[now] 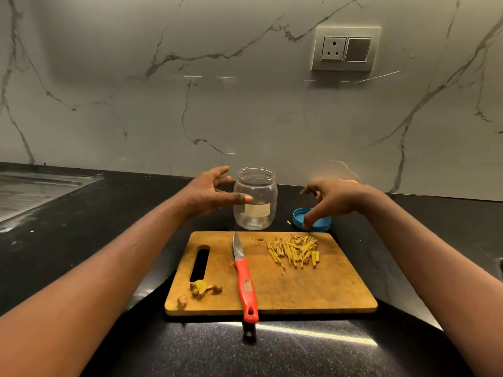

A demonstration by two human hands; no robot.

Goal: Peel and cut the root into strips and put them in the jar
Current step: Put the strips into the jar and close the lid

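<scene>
Obs.: cutting appears done. A pile of thin yellow root strips (pixel 295 253) lies on the far right part of the rectangular wooden cutting board (pixel 313 292). No strips are visible in the clear plastic jar with a pale label (pixel 255 202), which stands open just beyond the board's far edge. Left hand (pixel 215 191): fingers spread wide at the jar's left side, thumb across its front; contact cannot be confirmed. Probably placed to steady the jar for filling. Right hand (pixel 334 198): blurred, fingers loosely curled downward, holding nothing. One fingertip is over the round blue plastic lid (pixel 321 223), which lies rim-up to the right of the jar; cannot tell if it touches. The small red-handled knife (pixel 246 284) lies down the board's middle, handle overhanging the near edge, presumably parked clear of both hands. Brown peel scraps and root ends (pixel 201 289) sit near the board's handle slot, well apart from the strips. Around: black stone counter (pixel 122 191), steel drainboard (pixel 27 191) far left, wall socket (pixel 345 49) above. Nothing lies between strips and jar; the lid sits near that path.
</scene>
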